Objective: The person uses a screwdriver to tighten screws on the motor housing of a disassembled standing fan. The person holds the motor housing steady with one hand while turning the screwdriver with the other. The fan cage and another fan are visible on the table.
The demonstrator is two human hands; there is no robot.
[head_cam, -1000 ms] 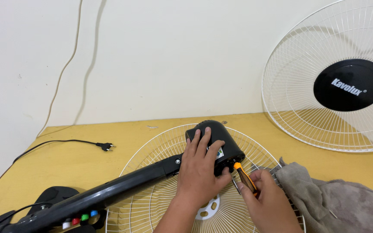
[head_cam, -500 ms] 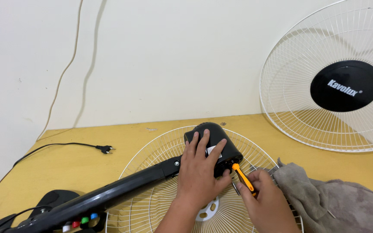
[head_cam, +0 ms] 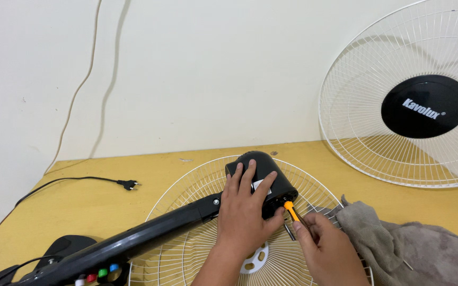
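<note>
left hand (head_cam: 245, 212) flat on the motor housing (head_cam: 261, 180), palm down, fingers spread, pressing rather than clasping. right hand (head_cam: 329, 249) closed round a screwdriver (head_cam: 291, 211) with an orange collar on its shaft, handle hidden in the fist.

housing just ahead of the right hand and slightly to the left, lying on the rear grille (head_cam: 202, 212) near mid-table. screwdriver's long axis slanted up and left from the fist, tip against the housing's lower right corner; exact contact point too small to tell. a thin metal rod (head_cam: 288, 232) just below that corner, beside the left thumb. left hand on the housing itself, right hand nearer the corner being worked.

housing: smooth glossy black plastic, rounded at the far end, small white label half under the fingers. fan neck (head_cam: 149, 238), also glossy black, running down-left from the housing to the base (head_cam: 62, 249), with coloured buttons (head_cam: 97, 274) low in view.

rear grille: thin white wire, radial spokes, flat on the yellow table (head_cam: 186, 164), white hub plate (head_cam: 253, 259) showing below the wrist. front grille (head_cam: 414, 106), same white wire with a black round centre cap, upright against the wall at right. grey cloth (head_cam: 409, 249), soft and crumpled, touching the right hand's far side. black cord and plug (head_cam: 128, 184) well apart at left.
</note>
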